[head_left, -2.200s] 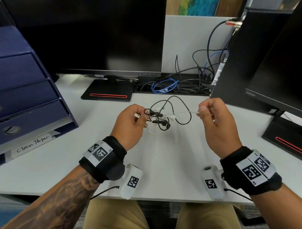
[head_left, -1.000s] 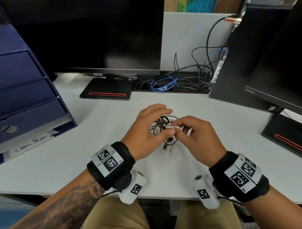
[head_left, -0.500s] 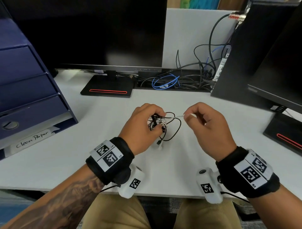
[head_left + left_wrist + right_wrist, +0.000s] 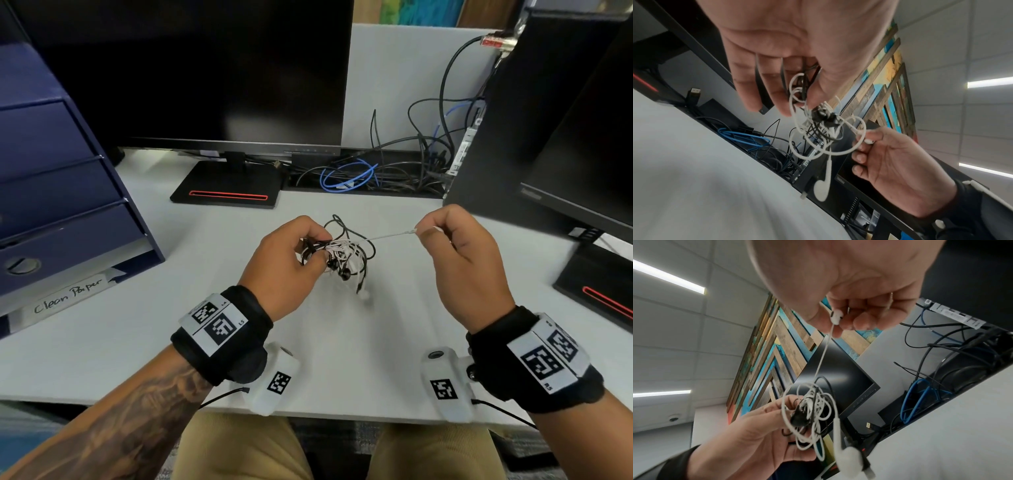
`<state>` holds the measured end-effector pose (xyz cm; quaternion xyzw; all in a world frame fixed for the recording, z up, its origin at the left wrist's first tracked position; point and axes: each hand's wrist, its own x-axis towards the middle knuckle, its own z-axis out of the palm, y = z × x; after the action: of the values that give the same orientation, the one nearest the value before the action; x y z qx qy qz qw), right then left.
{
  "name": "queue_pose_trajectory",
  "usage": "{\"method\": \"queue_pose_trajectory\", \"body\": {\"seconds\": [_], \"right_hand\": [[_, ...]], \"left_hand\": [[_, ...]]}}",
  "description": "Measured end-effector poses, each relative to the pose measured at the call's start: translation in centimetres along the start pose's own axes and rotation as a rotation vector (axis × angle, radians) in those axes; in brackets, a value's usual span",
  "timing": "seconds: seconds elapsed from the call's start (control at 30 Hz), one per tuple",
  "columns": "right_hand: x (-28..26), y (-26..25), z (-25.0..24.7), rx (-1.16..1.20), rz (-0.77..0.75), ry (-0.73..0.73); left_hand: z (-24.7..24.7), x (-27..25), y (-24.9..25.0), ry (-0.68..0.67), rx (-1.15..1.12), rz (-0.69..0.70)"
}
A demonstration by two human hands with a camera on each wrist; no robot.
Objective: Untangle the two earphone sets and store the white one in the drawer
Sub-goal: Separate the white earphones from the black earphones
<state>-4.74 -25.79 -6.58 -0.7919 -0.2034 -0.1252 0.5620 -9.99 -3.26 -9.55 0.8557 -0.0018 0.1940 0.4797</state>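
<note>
The tangle of white earphones and black earphones hangs just above the white desk. My left hand pinches the knotted bundle between thumb and fingers. My right hand pinches one white earbud, and a short white cord runs taut from it to the bundle. A second white earbud dangles below the knot. The wrist views show white loops wound around the black buds. The blue drawer unit stands at the left, its drawers closed.
A dark monitor on a black stand is behind the hands. A second monitor stands at the right. Loose black and blue cables lie in a tray at the back. A "Clean Paper" label sits under the drawers.
A second ago both hands met at the bundle on the desk. Since then my right hand has pulled away to the right with the white earbud, drawing its cord taut.
</note>
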Motion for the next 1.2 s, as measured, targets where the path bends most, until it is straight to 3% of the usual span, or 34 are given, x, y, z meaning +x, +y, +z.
{"method": "queue_pose_trajectory", "body": {"seconds": [0.13, 0.3, 0.4, 0.5, 0.6, 0.93, 1.03, 1.2], "right_hand": [[0.2, 1.3, 0.0, -0.098, 0.037, -0.095], [-1.0, 0.5, 1.0, -0.083, -0.18, 0.007], [-1.4, -0.2, 1.2, -0.088, -0.284, -0.068], [-1.8, 0.1, 1.5, -0.092, -0.196, -0.222], [-2.0, 0.4, 1.8, -0.017, -0.098, -0.262], [-1.9, 1.0, 2.0, 0.045, -0.084, -0.282], [-1.9, 1.1, 2.1, 0.063, -0.088, -0.275], [-2.0, 0.8, 2.0, 0.095, -0.121, -0.359]], "left_hand": [[0.3, -0.1, 0.6, -0.054, -0.133, -0.027], [0.7, -0.3, 0.8, -0.07, -0.184, -0.029], [0.7, -0.3, 1.1, -0.048, -0.228, -0.04], [0.6, -0.2, 1.2, -0.026, -0.291, -0.056], [0.5, -0.1, 1.5, -0.02, -0.319, -0.07], [0.3, -0.5, 2.3, -0.171, -0.345, -0.058], [0.2, -0.4, 2.5, -0.151, -0.383, -0.116], [0.6, -0.3, 1.6, -0.118, -0.351, -0.054]]}}
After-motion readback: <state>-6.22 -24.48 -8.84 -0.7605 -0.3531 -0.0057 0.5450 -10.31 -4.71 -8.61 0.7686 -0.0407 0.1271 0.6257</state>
